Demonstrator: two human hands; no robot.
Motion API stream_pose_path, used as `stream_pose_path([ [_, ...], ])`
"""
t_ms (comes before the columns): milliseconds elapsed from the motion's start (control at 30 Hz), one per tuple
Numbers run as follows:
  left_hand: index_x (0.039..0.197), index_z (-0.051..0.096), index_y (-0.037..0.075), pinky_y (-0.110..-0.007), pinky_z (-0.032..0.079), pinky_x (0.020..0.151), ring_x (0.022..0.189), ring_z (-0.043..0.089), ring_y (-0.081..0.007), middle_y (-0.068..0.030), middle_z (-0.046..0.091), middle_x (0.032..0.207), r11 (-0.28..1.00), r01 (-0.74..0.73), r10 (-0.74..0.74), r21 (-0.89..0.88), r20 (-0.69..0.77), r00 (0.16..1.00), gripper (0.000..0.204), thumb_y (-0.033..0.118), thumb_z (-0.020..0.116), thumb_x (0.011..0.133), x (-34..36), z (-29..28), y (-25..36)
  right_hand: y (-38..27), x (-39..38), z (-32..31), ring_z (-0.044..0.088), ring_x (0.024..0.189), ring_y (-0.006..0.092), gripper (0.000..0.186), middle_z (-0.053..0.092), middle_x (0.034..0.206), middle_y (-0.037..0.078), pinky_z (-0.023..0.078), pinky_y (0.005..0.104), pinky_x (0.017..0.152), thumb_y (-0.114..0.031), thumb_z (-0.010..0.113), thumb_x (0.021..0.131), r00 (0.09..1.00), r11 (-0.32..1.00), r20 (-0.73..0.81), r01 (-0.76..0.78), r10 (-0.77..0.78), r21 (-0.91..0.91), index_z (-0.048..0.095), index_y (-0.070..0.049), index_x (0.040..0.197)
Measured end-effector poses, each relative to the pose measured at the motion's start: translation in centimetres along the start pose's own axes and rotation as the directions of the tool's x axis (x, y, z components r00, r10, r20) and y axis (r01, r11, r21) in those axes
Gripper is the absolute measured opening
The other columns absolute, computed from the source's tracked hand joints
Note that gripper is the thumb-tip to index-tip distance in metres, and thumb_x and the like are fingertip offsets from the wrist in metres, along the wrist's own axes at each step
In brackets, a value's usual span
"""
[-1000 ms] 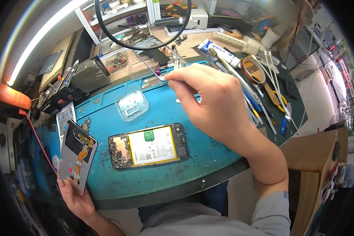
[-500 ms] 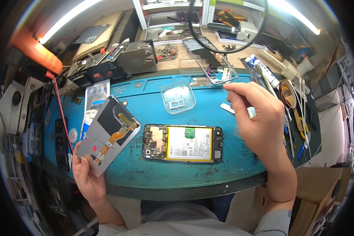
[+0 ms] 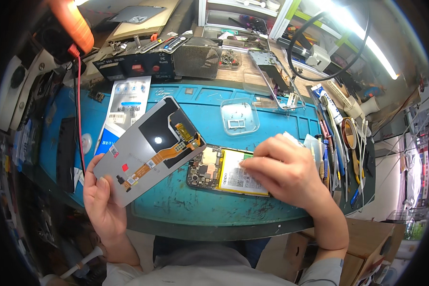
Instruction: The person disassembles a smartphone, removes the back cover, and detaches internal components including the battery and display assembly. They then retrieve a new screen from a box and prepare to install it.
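My left hand [image 3: 101,202] grips a phone display panel [image 3: 133,152] by its lower left corner. The panel is tilted above the mat, its grey back and orange flex cable toward me. On the mat lies an opened phone body [image 3: 202,168], circuit board at its left end and a white, yellow-edged battery [image 3: 234,177] beside it. The panel's right corner overlaps the board's upper left in view. Over the battery's right part is my right hand [image 3: 288,171], thumb and fingers pinched together; whatever they hold is hidden. That hand covers the phone's right end.
A clear dish [image 3: 250,119] holding a SIM tray [image 3: 236,124] and small parts sits behind the phone on the blue mat [image 3: 186,212]. A silver-blue packet [image 3: 128,102] lies far left, before a black box [image 3: 138,66]. Screwdrivers and tweezers crowd the right side beside a tape roll [image 3: 349,125].
My right hand has come down and left from above the mat's right side to over the battery. The display panel has moved closer to the phone body. The whole view has shifted.
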State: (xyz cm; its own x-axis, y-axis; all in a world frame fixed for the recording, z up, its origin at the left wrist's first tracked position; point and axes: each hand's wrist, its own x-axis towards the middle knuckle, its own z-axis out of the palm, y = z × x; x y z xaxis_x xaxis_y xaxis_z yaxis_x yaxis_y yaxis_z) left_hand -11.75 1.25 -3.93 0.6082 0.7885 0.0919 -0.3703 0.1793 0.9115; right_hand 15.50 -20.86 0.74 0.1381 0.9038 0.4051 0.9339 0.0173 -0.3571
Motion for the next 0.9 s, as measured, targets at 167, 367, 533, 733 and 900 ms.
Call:
stream_pose_path([
  [167, 0.147, 0.033, -0.004, -0.034, 0.054, 0.1, 0.121, 0.064, -0.0212, -0.0215, 0.062, 0.13, 1.0, -0.002, 0.002, 0.008, 0.001, 1.0, 0.058, 0.021, 0.059, 0.103, -0.1, 0.2, 0.1, -3.0, -0.1, 2.2, 0.064, 0.073, 0.0243, 0.014, 0.061, 0.085, 0.005, 0.053, 0.0359, 0.06, -0.004, 0.074, 0.08, 0.987, 0.976, -0.001, -0.157, 0.159, 0.152, 0.072, -0.008, 0.093],
  [367, 0.146, 0.035, -0.005, -0.032, 0.054, 0.098, 0.117, 0.065, -0.0191, -0.0212, 0.064, 0.126, 1.0, 0.013, -0.013, -0.02, -0.007, 1.0, 0.058, 0.02, 0.061, 0.101, -0.1, 0.5, 0.3, -5.1, 0.4, 3.2, 0.066, 0.073, 0.0238, 0.014, 0.062, 0.085, 0.006, 0.054, 0.0351, 0.06, -0.005, 0.075, 0.085, 0.959, 0.945, 0.011, -0.281, 0.283, 0.169, 0.073, -0.007, 0.098],
  [533, 0.145, 0.036, -0.008, -0.032, 0.052, 0.099, 0.112, 0.065, -0.0177, -0.019, 0.064, 0.123, 0.998, 0.03, -0.031, -0.049, -0.013, 0.999, 0.056, 0.017, 0.06, 0.101, -0.1, 0.9, 0.5, -6.2, 0.3, 3.6, 0.067, 0.073, 0.0247, 0.015, 0.064, 0.087, 0.006, 0.054, 0.0349, 0.061, -0.006, 0.074, 0.087, 0.927, 0.915, -0.003, -0.37, 0.376, 0.16, 0.074, -0.007, 0.101],
  [733, 0.145, 0.036, -0.008, -0.032, 0.049, 0.101, 0.114, 0.064, -0.0179, -0.0181, 0.064, 0.124, 0.996, 0.048, -0.045, -0.071, 0.037, 0.998, 0.054, 0.015, 0.058, 0.102, -0.1, 0.5, 0.5, -7.3, 0.2, 3.9, 0.067, 0.073, 0.0244, 0.016, 0.064, 0.086, 0.006, 0.054, 0.0346, 0.061, -0.006, 0.074, 0.087, 0.916, 0.913, -0.01, -0.398, 0.4, 0.086, 0.074, -0.007, 0.103],
  [900, 0.145, 0.036, -0.008, -0.032, 0.048, 0.102, 0.116, 0.063, -0.0175, -0.0183, 0.064, 0.124, 0.995, 0.05, -0.046, -0.084, 0.05, 0.998, 0.053, 0.015, 0.057, 0.102, -0.2, 0.5, 0.6, -9.2, 0.7, 4.2, 0.064, 0.068, 0.021, 0.015, 0.064, 0.086, 0.005, 0.052, 0.0325, 0.059, -0.008, 0.075, 0.088, 0.91, 0.905, -0.041, -0.414, 0.412, -0.096, 0.076, -0.007, 0.103],
])
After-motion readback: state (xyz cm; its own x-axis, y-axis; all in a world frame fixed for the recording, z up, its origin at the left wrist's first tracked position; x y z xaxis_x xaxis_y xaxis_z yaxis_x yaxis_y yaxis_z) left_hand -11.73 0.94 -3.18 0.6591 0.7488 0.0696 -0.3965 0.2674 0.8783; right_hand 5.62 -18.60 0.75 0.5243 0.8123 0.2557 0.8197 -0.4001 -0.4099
